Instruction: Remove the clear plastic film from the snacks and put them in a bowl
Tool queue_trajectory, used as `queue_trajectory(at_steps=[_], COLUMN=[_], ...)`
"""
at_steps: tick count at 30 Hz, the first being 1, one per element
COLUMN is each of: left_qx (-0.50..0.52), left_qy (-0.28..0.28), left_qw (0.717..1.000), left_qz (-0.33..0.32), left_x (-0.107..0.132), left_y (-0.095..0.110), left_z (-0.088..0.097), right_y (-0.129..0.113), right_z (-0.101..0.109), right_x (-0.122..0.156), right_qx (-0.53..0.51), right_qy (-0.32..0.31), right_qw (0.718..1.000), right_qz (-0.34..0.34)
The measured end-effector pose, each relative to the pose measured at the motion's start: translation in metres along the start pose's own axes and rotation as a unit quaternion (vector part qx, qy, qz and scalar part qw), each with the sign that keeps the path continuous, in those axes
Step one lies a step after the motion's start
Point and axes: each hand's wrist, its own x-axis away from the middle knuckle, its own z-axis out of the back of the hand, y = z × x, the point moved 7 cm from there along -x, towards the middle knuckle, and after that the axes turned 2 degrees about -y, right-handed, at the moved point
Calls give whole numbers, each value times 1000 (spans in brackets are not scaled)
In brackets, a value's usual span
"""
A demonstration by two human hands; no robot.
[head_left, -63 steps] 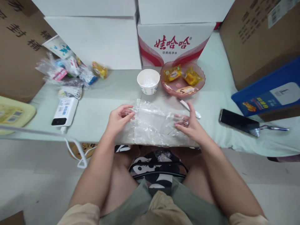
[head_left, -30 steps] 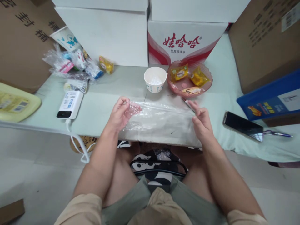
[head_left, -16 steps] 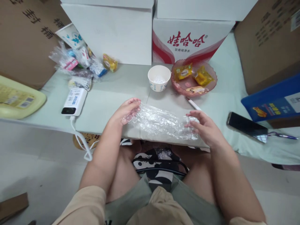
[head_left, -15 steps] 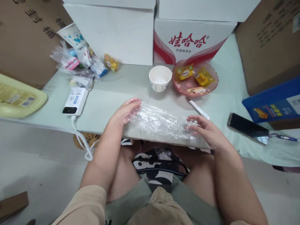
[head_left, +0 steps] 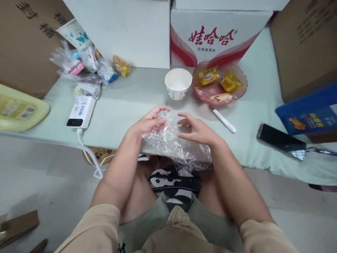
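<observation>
A crumpled sheet of clear plastic film (head_left: 193, 151) lies along the table's front edge, its lower part hanging over it. My left hand (head_left: 152, 123) has one end of the film gathered between thumb and fingers, the index finger stretched out. Facing it on the right is my right hand (head_left: 196, 130), thumb and fingers apart and curved, beside the raised bunch of film with nothing visible in its grasp. Just beyond the hands stands a white paper cup (head_left: 178, 93) with clear crumpled plastic inside.
A pink scalloped bowl (head_left: 201, 97) holds yellow packets. Right of it lie a white box-cutter-like tool (head_left: 223, 120) and a phone (head_left: 281, 141). A power bank (head_left: 81, 112) with a white cable, wrapped items (head_left: 86, 66) and a yellow jug (head_left: 21, 110) are leftward. Cartons (head_left: 210, 21) line the back.
My right hand has let go of the film's right end and moved left toward my left hand. The film has bunched up and slid down over the edge. The view has shifted slightly.
</observation>
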Motion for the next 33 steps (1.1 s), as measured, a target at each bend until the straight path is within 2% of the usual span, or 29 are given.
queue_trajectory(at_steps=[3, 5, 7, 9, 11, 14, 17, 20, 22, 24, 28, 31, 33], left_qx=[29, 48, 79, 128, 163, 138, 94, 40, 7, 1, 24, 26, 32], left_qy=[57, 116, 141, 114, 45, -53, -67, 7, 76, 115, 105, 98, 104], left_qw=[998, 992, 986, 984, 985, 989, 993, 999, 997, 993, 994, 995, 992], left_qz=[-22, -34, -38, -41, -33, 0, 6, -9, -24, -37, -32, 23, 55], left_x=[3, 4, 4, 3, 2, 2, -1, -7, -9, -9, -6, -2, 1], left_y=[0, -1, -3, -4, -5, -9, -14, -16, -17, -18, -18, -20, -20], left_z=[17, 32, 39, 32, 12, -23, -41, -39, -32, -26, -20, -16, -13], right_y=[-10, -15, -13, -6, 7, 27, 33, 33, 36, 38, 39, 41, 42], right_z=[-34, -43, -40, -31, -18, -5, 2, 3, 1, -1, -2, 0, 3], right_x=[-6, -6, -6, -4, 1, 11, 17, 18, 17, 17, 20, 25, 27], right_qx=[-89, -145, -183, -204, -213, -188, -114, -99, -163, -237, -321, -345, -338], right_qy=[-143, -161, -113, -27, 77, 199, 259, 275, 270, 262, 241, 243, 246], right_qw=[986, 976, 977, 978, 973, 957, 951, 947, 938, 921, 892, 880, 886], right_qz=[1, 6, -1, -13, -40, -99, -123, -131, -145, -165, -205, -216, -202])
